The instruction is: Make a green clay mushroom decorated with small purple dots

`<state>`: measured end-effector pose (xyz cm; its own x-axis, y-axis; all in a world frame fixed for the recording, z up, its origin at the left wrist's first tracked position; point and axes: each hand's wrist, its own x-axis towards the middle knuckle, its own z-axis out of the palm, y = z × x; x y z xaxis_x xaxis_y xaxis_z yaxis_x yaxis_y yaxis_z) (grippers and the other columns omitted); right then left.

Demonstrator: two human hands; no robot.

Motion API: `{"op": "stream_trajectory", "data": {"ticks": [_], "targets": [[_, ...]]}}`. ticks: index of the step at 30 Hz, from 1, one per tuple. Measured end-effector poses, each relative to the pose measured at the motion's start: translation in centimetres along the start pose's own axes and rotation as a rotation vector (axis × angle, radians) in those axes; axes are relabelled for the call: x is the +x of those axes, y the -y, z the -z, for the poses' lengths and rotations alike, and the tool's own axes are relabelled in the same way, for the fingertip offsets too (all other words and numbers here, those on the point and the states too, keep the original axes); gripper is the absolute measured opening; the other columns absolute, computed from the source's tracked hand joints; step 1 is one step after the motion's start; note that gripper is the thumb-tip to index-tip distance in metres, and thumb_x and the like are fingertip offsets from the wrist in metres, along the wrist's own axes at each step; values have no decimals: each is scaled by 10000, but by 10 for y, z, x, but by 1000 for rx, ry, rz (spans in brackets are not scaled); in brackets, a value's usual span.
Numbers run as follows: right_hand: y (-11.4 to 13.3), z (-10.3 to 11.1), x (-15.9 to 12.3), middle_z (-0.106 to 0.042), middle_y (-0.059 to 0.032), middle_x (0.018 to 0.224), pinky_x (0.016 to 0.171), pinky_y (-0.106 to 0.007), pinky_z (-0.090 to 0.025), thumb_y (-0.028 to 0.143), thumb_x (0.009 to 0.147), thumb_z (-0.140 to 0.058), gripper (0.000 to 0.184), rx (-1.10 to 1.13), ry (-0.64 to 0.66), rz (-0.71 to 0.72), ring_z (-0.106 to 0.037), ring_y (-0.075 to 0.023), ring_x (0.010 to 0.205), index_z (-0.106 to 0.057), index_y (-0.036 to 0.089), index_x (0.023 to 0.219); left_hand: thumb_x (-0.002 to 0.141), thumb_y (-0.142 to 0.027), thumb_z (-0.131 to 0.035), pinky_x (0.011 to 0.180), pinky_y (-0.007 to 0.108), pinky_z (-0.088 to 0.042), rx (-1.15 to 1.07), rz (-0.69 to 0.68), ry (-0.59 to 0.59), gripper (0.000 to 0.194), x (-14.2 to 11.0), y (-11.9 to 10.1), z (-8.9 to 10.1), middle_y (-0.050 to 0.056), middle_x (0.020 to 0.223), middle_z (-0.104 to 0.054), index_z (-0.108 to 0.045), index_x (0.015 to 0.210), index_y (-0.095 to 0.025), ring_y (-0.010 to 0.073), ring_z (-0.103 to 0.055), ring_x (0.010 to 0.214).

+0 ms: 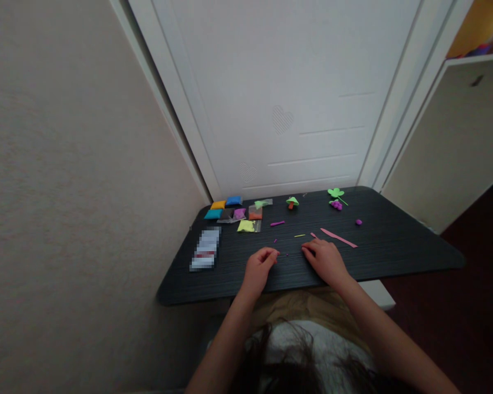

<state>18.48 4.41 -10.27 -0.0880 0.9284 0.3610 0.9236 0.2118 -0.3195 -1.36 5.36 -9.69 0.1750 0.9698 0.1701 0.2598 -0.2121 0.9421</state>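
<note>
Both my hands rest on a black table (394,246) near its front edge. My left hand (259,267) has its fingers pinched together over the table top; what they hold is too small to name. My right hand (325,261) lies with curled fingers close to a small pink piece (313,235). A tiny purple speck (287,254) lies between the hands. Ahead of them lie a thin yellow strip (299,236), a purple clay roll (277,223) and a long pink tool (338,238).
Several small coloured clay packets (234,212) lie at the back left, beside a blurred card (205,249). A green and orange clay figure (292,202), a green leaf shape with purple balls (336,198) and a purple ball (359,221) stand farther back. A white door rises behind the table.
</note>
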Motion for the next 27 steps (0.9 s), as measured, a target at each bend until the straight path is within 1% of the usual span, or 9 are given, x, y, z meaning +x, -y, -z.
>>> {"op": "stream_trajectory", "data": {"ticks": [9, 12, 15, 18, 21, 24, 27], "targets": [[-1, 0, 1, -638, -42, 927, 804, -294, -357, 274, 828, -425, 232, 1, 12, -2, -542, -175, 930, -631, 225, 923, 749, -399, -485, 634, 239, -373, -4, -2, -4, 279, 0, 0, 0, -1, 638, -556, -631, 772, -163, 140, -508, 652], [-3, -2, 1, -636, -37, 935, 799, -291, -364, 261, 828, -417, 246, 0, 15, 0, -549, -170, 910, -621, 224, 961, 749, -398, -487, 627, 235, -371, -4, 2, 1, 275, 1, 1, 0, -7, 630, -551, -630, 773, -165, 135, -505, 645], [-4, -2, 2, -628, -41, 971, 811, -290, -364, 223, 840, -376, 290, -4, 13, 6, -542, -167, 933, -593, 214, 1031, 752, -399, -484, 633, 234, -371, -5, 1, 5, 278, 1, 1, 0, -6, 638, -552, -628, 781, -163, 134, -506, 651], [-5, 0, 4, -620, -45, 993, 822, -291, -361, 164, 825, -367, 321, -14, 26, 35, -522, -172, 976, -592, 214, 1049, 755, -403, -478, 635, 238, -373, -4, 0, 6, 287, 1, 1, 0, 0, 642, -556, -628, 784, -160, 138, -509, 652], [-8, 6, 8, -615, -42, 1002, 840, -297, -349, 110, 781, -396, 353, -33, 49, 85, -504, -178, 995, -608, 236, 1034, 756, -408, -476, 634, 243, -375, -2, 0, 3, 290, 1, 1, 0, 5, 646, -558, -625, 783, -161, 146, -510, 655], [-12, 12, 10, -595, -36, 1045, 872, -322, -327, 87, 761, -397, 396, -55, 52, 122, -501, -176, 980, -594, 254, 1061, 754, -406, -479, 637, 243, -374, -5, -4, 1, 282, 0, 1, 0, 5, 651, -553, -621, 779, -164, 148, -507, 664], [-14, 11, 6, -572, -26, 1093, 901, -353, -299, 87, 759, -400, 403, -73, 45, 152, -472, -185, 1024, -592, 275, 1058, 751, -403, -480, 631, 244, -375, -10, -7, 0, 279, 0, 0, 0, 4, 647, -551, -620, 776, -163, 147, -505, 660]]}}
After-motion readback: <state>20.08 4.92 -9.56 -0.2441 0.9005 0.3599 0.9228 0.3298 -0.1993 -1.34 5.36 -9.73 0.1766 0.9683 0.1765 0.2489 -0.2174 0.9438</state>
